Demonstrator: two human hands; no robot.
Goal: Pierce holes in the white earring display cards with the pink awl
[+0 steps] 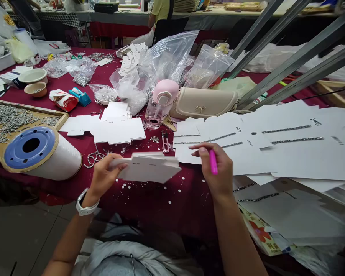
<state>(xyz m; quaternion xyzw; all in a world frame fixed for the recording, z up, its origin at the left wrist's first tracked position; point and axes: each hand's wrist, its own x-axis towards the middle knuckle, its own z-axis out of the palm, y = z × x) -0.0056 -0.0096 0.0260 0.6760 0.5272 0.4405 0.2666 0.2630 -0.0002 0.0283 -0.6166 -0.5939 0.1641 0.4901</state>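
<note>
A stack of white printed cards [149, 168] is gripped at its left end by my left hand [107, 174], thumb on top. My right hand [217, 170] has a bright pink tool [213, 161] tucked in its palm, with the index finger reaching left over the edge of the laid-out cards. Those large white cards [293, 153] overlap at the right and carry pairs of silvery chains [297, 140]. Loose chain [95, 156] lies beyond my left hand. Small white dots are scattered on the dark red cloth [161, 207] below the stack.
A big white thread spool [57, 153] and a wooden tray of chains [11, 119] stand left. Behind are white card piles [120, 130], a pink-lidded bottle [161, 103], a beige bag [205, 101] and plastic bags [172, 53]. Metal bars [290, 57] slant across the upper right. A person [161, 13] sits beyond.
</note>
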